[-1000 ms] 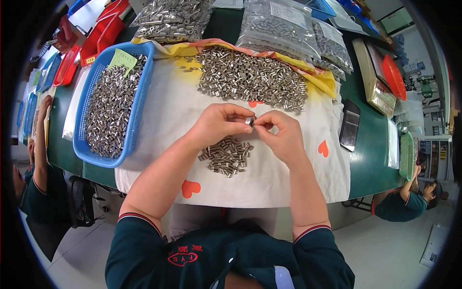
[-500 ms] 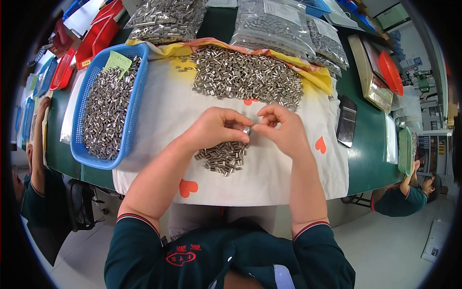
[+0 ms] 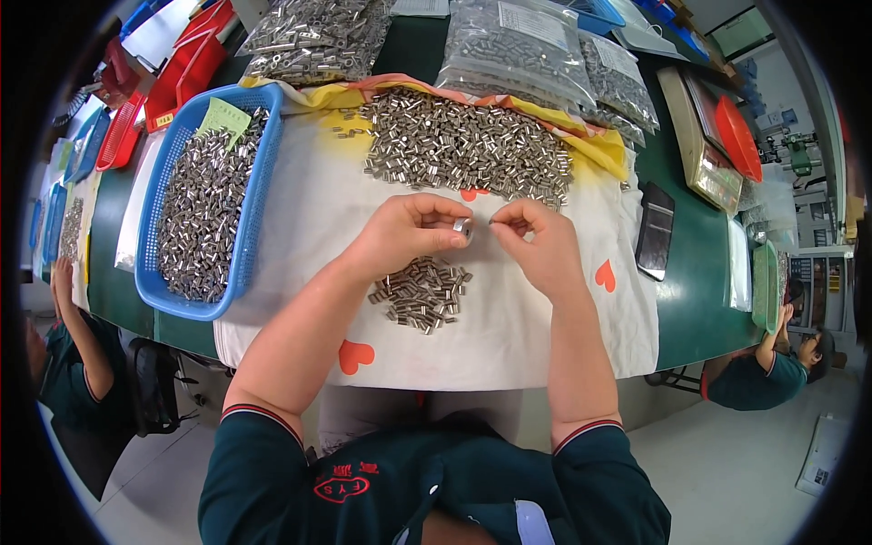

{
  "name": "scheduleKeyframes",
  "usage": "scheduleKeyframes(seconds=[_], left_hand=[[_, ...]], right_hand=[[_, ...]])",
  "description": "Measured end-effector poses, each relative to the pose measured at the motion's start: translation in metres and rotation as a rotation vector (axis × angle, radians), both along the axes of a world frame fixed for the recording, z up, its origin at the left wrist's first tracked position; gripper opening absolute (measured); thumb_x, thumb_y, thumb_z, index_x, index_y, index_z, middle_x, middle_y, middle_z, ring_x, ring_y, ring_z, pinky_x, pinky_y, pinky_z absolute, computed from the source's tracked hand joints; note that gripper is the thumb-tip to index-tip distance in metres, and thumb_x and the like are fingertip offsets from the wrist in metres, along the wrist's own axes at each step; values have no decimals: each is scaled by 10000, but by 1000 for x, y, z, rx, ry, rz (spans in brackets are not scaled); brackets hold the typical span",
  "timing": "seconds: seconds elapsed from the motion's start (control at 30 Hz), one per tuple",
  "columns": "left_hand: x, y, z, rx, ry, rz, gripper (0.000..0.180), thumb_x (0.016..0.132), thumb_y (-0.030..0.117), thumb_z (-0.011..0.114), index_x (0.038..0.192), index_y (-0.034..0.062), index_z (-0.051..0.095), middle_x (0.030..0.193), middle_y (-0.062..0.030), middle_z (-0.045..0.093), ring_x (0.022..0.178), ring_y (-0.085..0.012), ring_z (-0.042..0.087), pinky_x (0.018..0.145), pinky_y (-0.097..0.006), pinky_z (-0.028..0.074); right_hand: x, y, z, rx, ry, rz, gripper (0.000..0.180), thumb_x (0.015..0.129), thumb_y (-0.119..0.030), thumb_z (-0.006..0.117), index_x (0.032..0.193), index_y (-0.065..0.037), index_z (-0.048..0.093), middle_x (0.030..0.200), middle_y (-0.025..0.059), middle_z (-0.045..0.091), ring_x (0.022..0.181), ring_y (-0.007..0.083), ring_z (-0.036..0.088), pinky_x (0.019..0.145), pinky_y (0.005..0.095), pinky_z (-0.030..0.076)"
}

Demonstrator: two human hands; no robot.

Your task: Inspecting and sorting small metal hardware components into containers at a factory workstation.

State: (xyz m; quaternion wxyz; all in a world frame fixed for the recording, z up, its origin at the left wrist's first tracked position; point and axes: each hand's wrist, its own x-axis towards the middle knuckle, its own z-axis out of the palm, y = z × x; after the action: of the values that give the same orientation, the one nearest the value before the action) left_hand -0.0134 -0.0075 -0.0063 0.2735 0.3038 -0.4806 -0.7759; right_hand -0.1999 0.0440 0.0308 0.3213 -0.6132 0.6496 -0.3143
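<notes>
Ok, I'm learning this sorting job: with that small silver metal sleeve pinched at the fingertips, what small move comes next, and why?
Probably drop the small silver metal sleeve onto the small heap of metal sleeves lying just below. The left hand pinches it at the fingertips, the right hand sits close beside it, and both are above the white cloth with red hearts.

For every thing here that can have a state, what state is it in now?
left hand: pinching a small metal sleeve
right hand: fingertips pinched, close beside the sleeve
blue basket: filled with sleeves
small pile: loose on the white cloth
clear bags: full
</notes>
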Motion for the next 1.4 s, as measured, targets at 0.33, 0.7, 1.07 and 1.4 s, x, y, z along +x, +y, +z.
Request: scheduleKeyframes(seconds=[0.33, 0.7, 1.07, 1.4], left_hand=[[-1, 2, 0, -44, -3, 44, 296, 721, 7, 664, 1003, -27, 579, 808, -13, 585, 725, -55, 542, 651, -188, 446], [-2, 4, 1, -117, -179, 82, 293, 710, 26, 684, 987, -23, 603, 777, -5, 589, 702, -46, 524, 626, -191, 446], [4, 5, 14, -128, -171, -151, 310, 687, -48, 672, 988, -27, 599, 874, -68, 626, 767, -88, 585, 691, -217, 484], [3, 7, 19, -267, -257, -313, 280, 689, 57, 710, 953, 18, 628, 746, -5, 614, 681, -56, 553, 633, -203, 459]], right_hand=[[21, 9, 2, -245, -27, 77, 87, 693, 17, 598, 776, -11, 601, 731, 60, 588, 655, 155, 561, 571, 257, 436], [26, 9, -7, -369, 126, 94, 54, 672, -7, 584, 717, -24, 560, 681, 81, 563, 633, 229, 549, 568, 322, 447], [-8, -5, -13, 322, -525, 171, 284, 645, -57, 705, 872, -43, 535, 624, -40, 514, 579, 21, 455, 502, 179, 356], [-6, -25, -39, -280, 374, -130, 79, 700, -76, 608, 766, -36, 591, 734, 102, 570, 695, 270, 545, 641, 367, 438]])
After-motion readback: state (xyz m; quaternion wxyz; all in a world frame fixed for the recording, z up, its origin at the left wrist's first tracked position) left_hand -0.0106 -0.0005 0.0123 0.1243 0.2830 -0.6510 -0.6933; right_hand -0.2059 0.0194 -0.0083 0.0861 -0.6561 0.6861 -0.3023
